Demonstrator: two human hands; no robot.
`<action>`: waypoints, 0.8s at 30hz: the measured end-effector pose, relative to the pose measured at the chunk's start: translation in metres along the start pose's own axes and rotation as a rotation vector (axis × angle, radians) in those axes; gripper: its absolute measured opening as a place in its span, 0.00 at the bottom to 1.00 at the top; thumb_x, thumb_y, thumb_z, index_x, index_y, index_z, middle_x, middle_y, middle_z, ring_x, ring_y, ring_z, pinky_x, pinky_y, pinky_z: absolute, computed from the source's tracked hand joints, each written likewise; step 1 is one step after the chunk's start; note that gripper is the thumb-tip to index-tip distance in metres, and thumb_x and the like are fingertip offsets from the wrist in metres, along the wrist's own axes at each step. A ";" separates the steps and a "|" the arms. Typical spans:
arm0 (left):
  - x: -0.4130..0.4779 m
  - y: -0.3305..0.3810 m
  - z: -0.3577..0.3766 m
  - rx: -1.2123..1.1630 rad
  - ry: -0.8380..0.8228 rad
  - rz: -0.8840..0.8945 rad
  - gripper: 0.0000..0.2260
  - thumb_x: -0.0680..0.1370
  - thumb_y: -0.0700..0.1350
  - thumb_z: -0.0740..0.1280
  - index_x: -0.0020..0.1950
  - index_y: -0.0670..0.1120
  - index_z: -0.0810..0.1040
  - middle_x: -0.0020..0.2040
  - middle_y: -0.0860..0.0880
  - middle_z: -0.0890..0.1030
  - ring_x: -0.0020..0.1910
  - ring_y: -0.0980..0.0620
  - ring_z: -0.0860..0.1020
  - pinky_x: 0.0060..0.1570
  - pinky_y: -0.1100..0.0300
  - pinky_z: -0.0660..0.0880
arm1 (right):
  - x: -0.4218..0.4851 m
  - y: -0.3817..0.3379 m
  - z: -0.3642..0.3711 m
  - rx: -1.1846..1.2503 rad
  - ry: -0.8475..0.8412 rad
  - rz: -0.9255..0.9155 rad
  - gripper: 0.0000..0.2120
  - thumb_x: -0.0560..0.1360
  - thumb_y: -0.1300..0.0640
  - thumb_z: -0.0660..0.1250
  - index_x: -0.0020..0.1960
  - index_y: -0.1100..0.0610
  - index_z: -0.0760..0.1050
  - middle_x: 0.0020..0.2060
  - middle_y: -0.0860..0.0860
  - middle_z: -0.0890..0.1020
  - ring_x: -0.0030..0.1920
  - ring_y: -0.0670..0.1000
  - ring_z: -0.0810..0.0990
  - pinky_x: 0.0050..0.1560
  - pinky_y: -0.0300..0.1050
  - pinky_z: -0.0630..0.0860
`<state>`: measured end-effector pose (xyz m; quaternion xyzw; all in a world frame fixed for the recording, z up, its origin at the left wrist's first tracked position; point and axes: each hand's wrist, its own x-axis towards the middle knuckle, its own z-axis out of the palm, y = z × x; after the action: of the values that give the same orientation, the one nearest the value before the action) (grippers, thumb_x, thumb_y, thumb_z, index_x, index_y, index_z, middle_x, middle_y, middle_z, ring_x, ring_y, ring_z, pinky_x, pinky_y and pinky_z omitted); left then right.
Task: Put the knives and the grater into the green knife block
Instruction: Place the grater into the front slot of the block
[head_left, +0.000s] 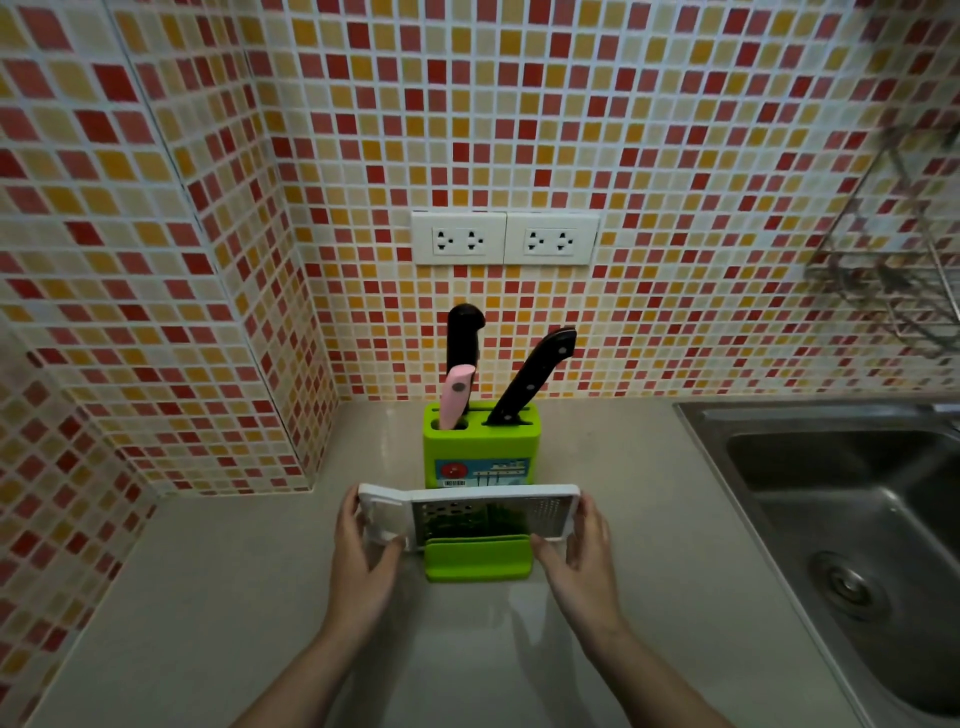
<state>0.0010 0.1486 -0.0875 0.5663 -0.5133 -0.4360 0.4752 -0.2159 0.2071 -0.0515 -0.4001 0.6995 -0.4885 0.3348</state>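
Note:
The green knife block (480, 449) stands on the counter near the tiled back wall. Three knives stick up from its top slots: a black-handled one (464, 332), a pink-handled one (456, 397) in front of it, and a second black-handled one (535, 376) leaning right. A white flat grater (467, 514) lies sideways across the block's low front holder (478, 561). My left hand (363, 551) grips its left end and my right hand (576, 545) grips its right end. The lower edge of the grater sits behind the holder's front lip.
A steel sink (852, 514) fills the right side of the counter. A wire rack (898, 249) hangs on the wall above it. Two white double sockets (504, 239) sit on the wall behind the block. A tiled wall closes the left side.

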 end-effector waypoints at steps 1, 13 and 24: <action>-0.001 0.000 -0.001 0.014 -0.003 0.016 0.31 0.75 0.33 0.66 0.74 0.49 0.57 0.69 0.54 0.65 0.69 0.56 0.64 0.68 0.55 0.63 | -0.001 -0.001 -0.001 -0.026 -0.006 -0.007 0.36 0.71 0.64 0.71 0.74 0.59 0.57 0.70 0.57 0.63 0.72 0.55 0.62 0.74 0.50 0.59; -0.072 -0.044 0.010 0.751 -0.321 0.316 0.35 0.76 0.58 0.57 0.73 0.51 0.37 0.74 0.51 0.34 0.74 0.63 0.37 0.70 0.65 0.35 | 0.009 -0.056 0.000 -0.401 0.007 -0.585 0.30 0.78 0.52 0.61 0.76 0.48 0.51 0.75 0.43 0.55 0.70 0.29 0.47 0.65 0.19 0.48; -0.049 -0.054 0.024 0.993 -0.597 0.381 0.36 0.74 0.66 0.47 0.76 0.51 0.38 0.73 0.54 0.32 0.73 0.55 0.31 0.71 0.62 0.30 | 0.035 -0.069 0.020 -0.222 0.085 -0.514 0.23 0.75 0.59 0.67 0.69 0.54 0.69 0.71 0.53 0.68 0.69 0.47 0.66 0.69 0.51 0.68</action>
<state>-0.0184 0.1962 -0.1442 0.4716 -0.8587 -0.1916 0.0595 -0.1987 0.1537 0.0051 -0.5774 0.6379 -0.4942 0.1245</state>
